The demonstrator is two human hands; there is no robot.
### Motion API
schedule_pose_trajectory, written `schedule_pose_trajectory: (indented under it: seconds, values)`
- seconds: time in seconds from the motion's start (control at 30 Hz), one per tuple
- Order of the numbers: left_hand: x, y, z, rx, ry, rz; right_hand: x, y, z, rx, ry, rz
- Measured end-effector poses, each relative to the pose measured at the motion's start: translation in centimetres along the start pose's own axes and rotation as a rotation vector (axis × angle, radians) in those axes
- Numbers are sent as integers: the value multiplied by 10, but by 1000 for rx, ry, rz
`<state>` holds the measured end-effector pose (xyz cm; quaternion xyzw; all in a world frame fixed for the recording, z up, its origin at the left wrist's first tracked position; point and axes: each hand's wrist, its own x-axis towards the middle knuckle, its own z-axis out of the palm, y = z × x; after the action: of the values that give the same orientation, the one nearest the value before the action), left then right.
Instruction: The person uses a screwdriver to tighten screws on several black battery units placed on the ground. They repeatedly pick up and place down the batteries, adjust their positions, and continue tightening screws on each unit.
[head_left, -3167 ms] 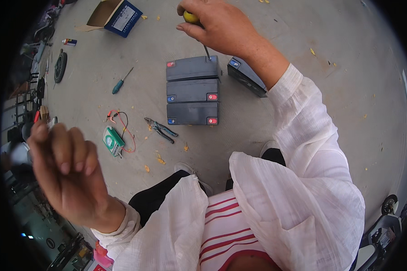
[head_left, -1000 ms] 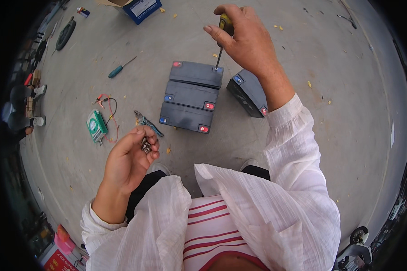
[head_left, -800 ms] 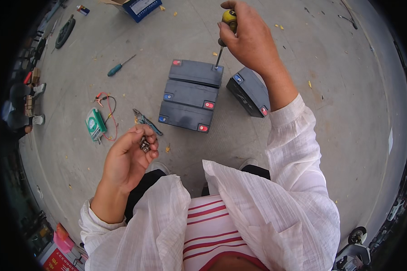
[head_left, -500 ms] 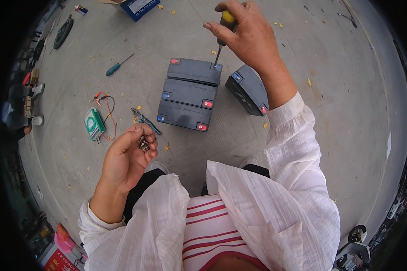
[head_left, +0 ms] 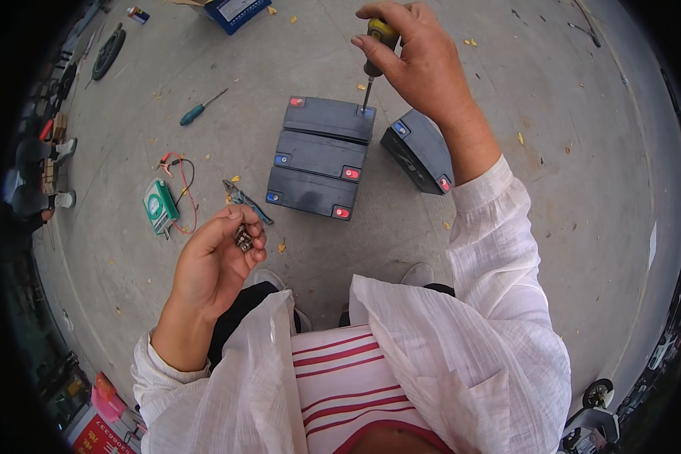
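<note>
My right hand (head_left: 412, 57) grips a yellow-and-dark screwdriver (head_left: 383, 34), its shaft standing upright on the blue terminal at the right end of the farthest dark battery (head_left: 325, 117) in a row of three. The middle battery (head_left: 318, 155) and nearest battery (head_left: 310, 193) each show a blue terminal at left and a red one at right. A fourth battery (head_left: 420, 151) sits apart to the right, partly under my forearm. My left hand (head_left: 223, 250), palm up with fingers curled, holds small metal fasteners (head_left: 244, 239), just below pliers (head_left: 250, 204) lying on the floor.
On the concrete floor (head_left: 552, 227) lie a green charger (head_left: 159, 208) with clips, a teal screwdriver (head_left: 193, 113), a tyre (head_left: 107, 57), a spray can (head_left: 138, 15) and a blue box (head_left: 231, 11). Another person's legs (head_left: 38, 174) show at the left edge. A scooter (head_left: 598, 412) stands at lower right.
Since 3.2 seconds ago my left hand has come in from the far left, now showing fasteners. Over the last second my right fingers have shifted on the screwdriver handle, which stays on the terminal.
</note>
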<state>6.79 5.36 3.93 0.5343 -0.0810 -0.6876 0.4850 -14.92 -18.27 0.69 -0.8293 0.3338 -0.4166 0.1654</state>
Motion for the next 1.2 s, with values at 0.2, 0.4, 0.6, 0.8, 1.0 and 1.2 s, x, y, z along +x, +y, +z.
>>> schedule_pose_trajectory:
  seconds: [0.2, 0.4, 0.6, 0.8, 1.0, 1.2]
  values:
    - [1, 0, -6, 6, -28, -6, 3, 3, -5, 26, -73, -49]
    - [1, 0, -3, 0, -4, 3, 0, 0, 2, 55, -97, 295]
    - [1, 1, -4, 28, -32, -8, 0, 7, -1, -190, 6, 101]
    - [2, 0, -6, 12, -10, 1, 2, -19, -14, -322, -151, 264]
    - [3, -1, -6, 23, -14, -2, 0, 7, -14, -100, -175, 148]
    - [5, -2, -7, 21, -9, -6, 1, 1, -11, -189, -143, 209]
